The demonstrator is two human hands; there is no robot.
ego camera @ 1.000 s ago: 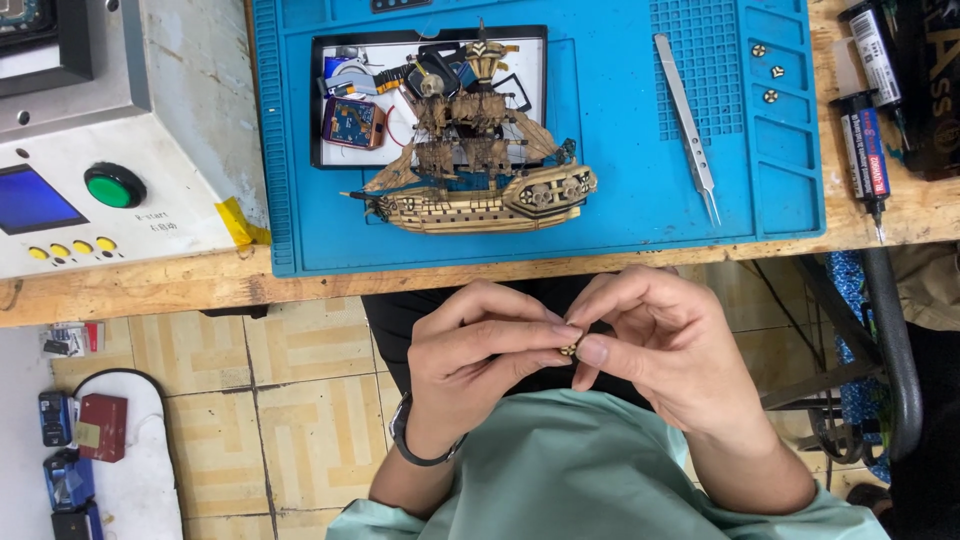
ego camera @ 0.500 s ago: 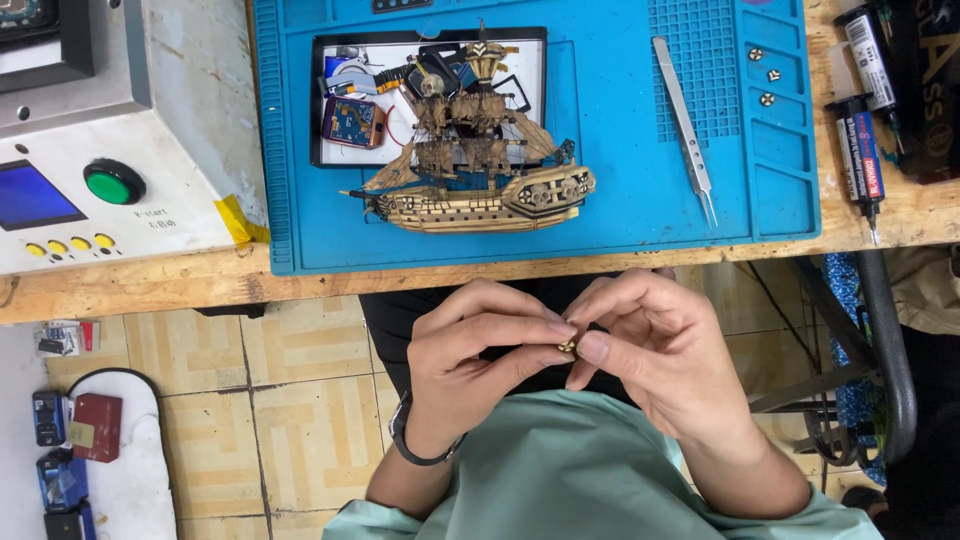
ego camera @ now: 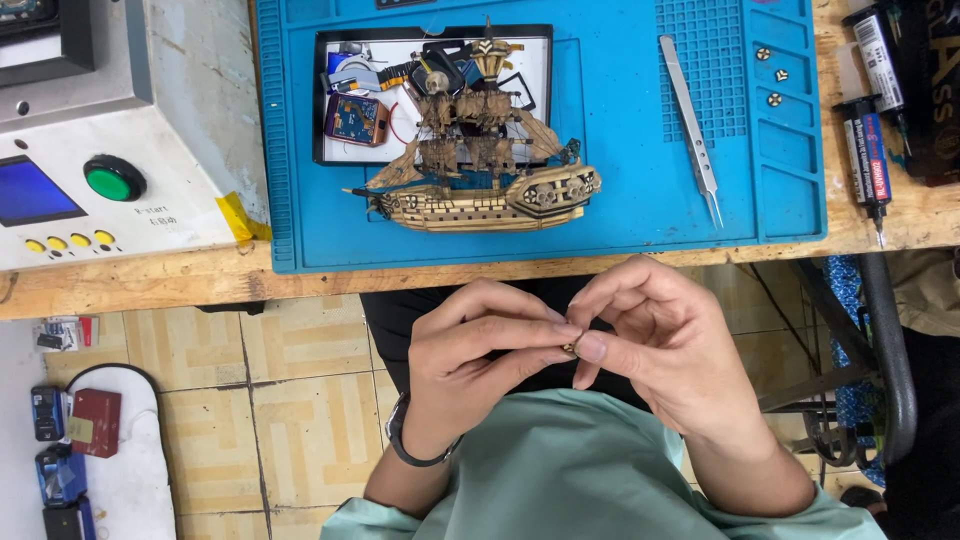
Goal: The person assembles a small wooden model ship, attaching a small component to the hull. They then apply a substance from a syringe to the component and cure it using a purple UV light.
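Observation:
My left hand [ego camera: 478,350] and my right hand [ego camera: 660,340] meet in front of my chest, below the table edge. Between their fingertips they pinch a tiny brass-coloured part [ego camera: 570,349], mostly hidden by the fingers. A dark band circles my left wrist. On the blue work mat [ego camera: 620,130] above stands a gold and brown model sailing ship [ego camera: 480,175], its hull towards me. Metal tweezers [ego camera: 690,130] lie on the mat to the right of the ship.
A black-rimmed tray [ego camera: 340,100] with small parts sits behind the ship. A white machine [ego camera: 110,170] with a green button stands at left. Glue syringes [ego camera: 865,140] lie at right. Three small brass pieces [ego camera: 772,75] rest in mat pockets. A chair frame [ego camera: 880,360] is lower right.
Both hands have stayed together on the small part, with only slight finger shifts. The view has barely moved.

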